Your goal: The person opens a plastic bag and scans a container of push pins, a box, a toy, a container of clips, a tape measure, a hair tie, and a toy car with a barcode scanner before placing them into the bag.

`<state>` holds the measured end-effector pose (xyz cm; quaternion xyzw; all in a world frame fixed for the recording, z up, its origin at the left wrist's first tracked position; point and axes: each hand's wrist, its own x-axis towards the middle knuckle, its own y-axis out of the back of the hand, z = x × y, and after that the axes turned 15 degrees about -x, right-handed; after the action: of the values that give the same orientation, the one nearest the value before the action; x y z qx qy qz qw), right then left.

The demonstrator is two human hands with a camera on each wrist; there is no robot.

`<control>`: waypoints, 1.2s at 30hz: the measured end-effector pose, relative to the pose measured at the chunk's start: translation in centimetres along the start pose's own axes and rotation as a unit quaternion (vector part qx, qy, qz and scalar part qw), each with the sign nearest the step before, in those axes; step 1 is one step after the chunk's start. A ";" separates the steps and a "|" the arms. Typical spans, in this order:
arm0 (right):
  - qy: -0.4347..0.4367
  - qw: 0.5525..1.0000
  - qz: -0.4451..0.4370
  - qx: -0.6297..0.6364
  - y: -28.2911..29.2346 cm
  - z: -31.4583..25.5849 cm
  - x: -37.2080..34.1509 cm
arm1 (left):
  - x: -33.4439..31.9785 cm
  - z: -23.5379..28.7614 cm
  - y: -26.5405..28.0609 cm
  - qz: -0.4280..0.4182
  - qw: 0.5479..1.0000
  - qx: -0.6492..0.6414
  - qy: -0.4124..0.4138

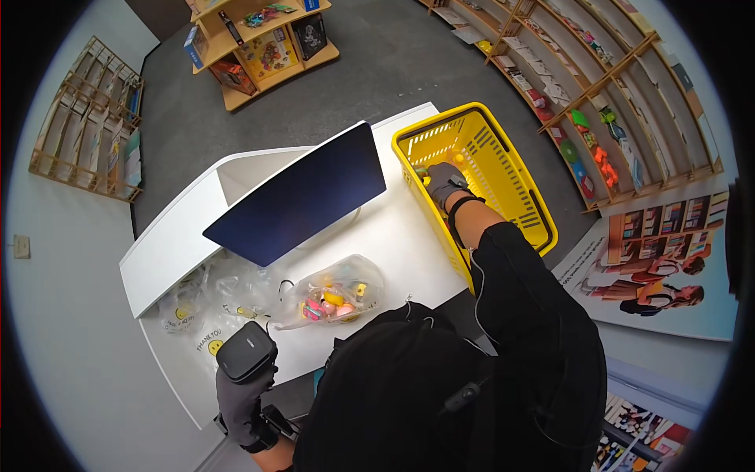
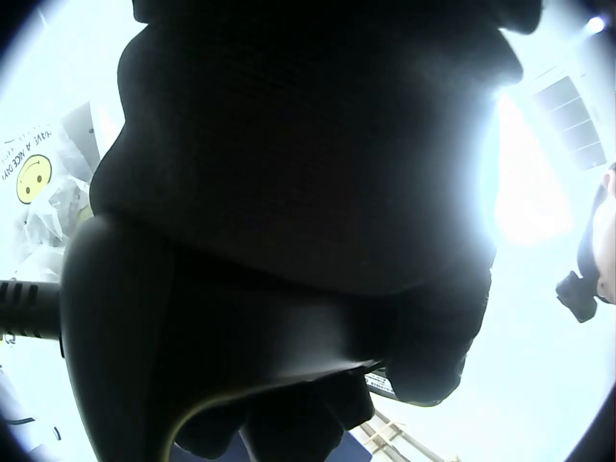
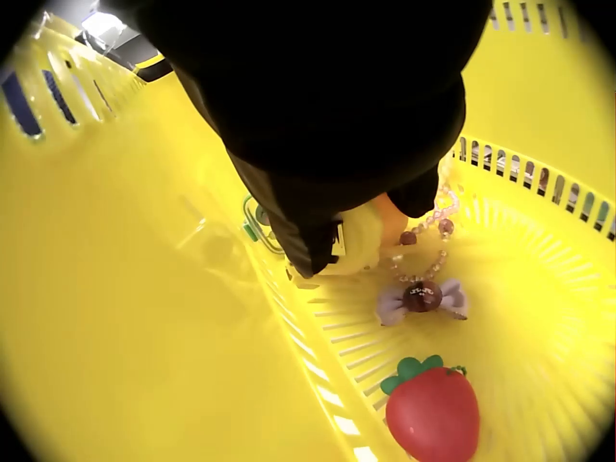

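In the head view my gloved left hand [image 1: 245,393] is at the near left of the white desk, gripping a black barcode scanner [image 1: 246,351]. The scanner's dark body [image 2: 115,327] and its cable [image 2: 29,308] show in the left wrist view. My gloved right hand [image 1: 447,182] reaches down into a yellow shopping basket [image 1: 513,153]. Its fingers pinch a small yellow-and-orange toy [image 3: 361,241], partly hidden behind them. Close by in the basket lie a pink beaded bracelet with a bow [image 3: 422,296] and a red strawberry-shaped toy [image 3: 433,414].
A clear plastic bag [image 1: 358,275] with several colourful small toys sits on the desk [image 1: 413,259]. Crumpled "THANK YOU" bags [image 1: 204,299] lie left of it. A monitor [image 1: 303,197] stands behind them. Shelves [image 1: 605,86] line the right wall.
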<state>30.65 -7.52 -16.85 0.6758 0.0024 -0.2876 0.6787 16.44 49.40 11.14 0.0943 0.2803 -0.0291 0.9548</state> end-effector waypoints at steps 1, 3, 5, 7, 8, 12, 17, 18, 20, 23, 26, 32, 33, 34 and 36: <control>0.022 0.999 -0.004 -0.027 0.1 0.2 -0.2 | 0.2 -0.3 0.2 -0.001 1.000 0.014 -0.004; 0.045 0.997 -0.007 -0.059 0.4 0.8 -0.7 | 0.2 -0.7 0.6 0.000 1.000 0.022 -0.007; 0.051 0.998 0.001 0.025 0.7 2.4 -1.9 | 0.3 -1.1 1.4 0.000 1.000 -0.002 -0.020; 0.055 0.997 0.005 0.058 1.4 3.6 -3.2 | 0.4 -1.8 2.0 0.000 0.999 -0.023 -0.025; 0.042 0.995 0.036 0.086 2.1 4.1 -4.0 | 0.5 -2.2 2.3 -0.008 0.999 -0.017 -0.029; 0.019 0.965 0.080 0.248 7.3 4.1 -10.0 | 1.3 -3.5 3.5 -0.046 0.998 -0.011 -0.032; 0.127 0.845 0.047 0.517 14.6 1.4 -19.1 | 2.8 -6.2 4.1 -0.098 0.993 -0.026 -0.066; 0.129 0.848 0.046 0.513 15.7 0.3 -21.1 | 2.8 -6.6 4.2 -0.108 0.990 -0.021 -0.090; 0.211 0.820 0.021 0.532 17.2 -2.3 -24.9 | 2.6 -6.1 3.5 -0.122 0.986 -0.021 -0.115; 0.258 0.758 -0.107 0.589 17.8 -5.5 -28.4 | 2.2 -5.1 2.3 -0.142 0.976 -0.016 -0.163; 0.285 0.718 -0.187 0.607 16.2 -9.0 -29.5 | 2.2 -5.4 2.2 -0.186 0.959 0.079 -0.200; 0.296 0.743 -0.212 0.562 14.6 -14.8 -31.2 | -0.1 -2.8 2.1 -0.224 0.959 0.048 -0.166; 0.301 0.741 -0.219 0.559 14.5 -15.4 -31.4 | 0.0 -3.3 2.1 -0.223 0.959 0.032 -0.171; 0.309 0.751 -0.223 0.540 14.4 -15.9 -31.6 | -0.1 -3.6 2.2 -0.225 0.958 0.015 -0.175; 0.322 0.770 -0.226 0.502 14.3 -16.5 -32.1 | -0.6 -3.8 2.4 -0.212 0.963 -0.004 -0.168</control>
<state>15.88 18.97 7.34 0.9532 0.2293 -0.1583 0.1176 14.21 52.50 8.72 0.0228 0.1299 -0.2449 0.9605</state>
